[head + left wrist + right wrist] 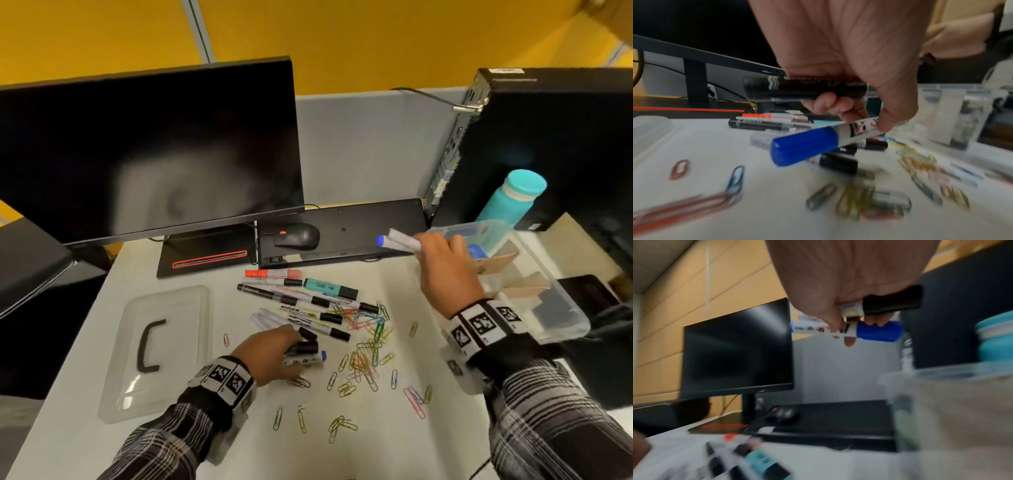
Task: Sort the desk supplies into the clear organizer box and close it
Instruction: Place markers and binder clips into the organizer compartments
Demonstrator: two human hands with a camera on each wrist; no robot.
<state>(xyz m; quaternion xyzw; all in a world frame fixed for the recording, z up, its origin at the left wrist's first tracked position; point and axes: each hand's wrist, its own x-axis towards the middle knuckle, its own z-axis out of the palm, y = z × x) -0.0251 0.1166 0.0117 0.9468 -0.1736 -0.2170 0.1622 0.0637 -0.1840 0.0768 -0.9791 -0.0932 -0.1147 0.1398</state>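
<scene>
Blue-capped white markers (399,241) in right hand (445,270) beside clear organizer box (561,308)

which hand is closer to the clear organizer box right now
Right. The right hand, gripping markers, is raised at the clear organizer box, by its near rim. The left hand is down among the markers on the desk, well away from it.

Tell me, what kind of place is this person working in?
Most likely an office cubicle. A dark computer monitor stands on the white desk, a black desktop computer tower sits to the right, and a grey partition panel closes off the back.
</scene>
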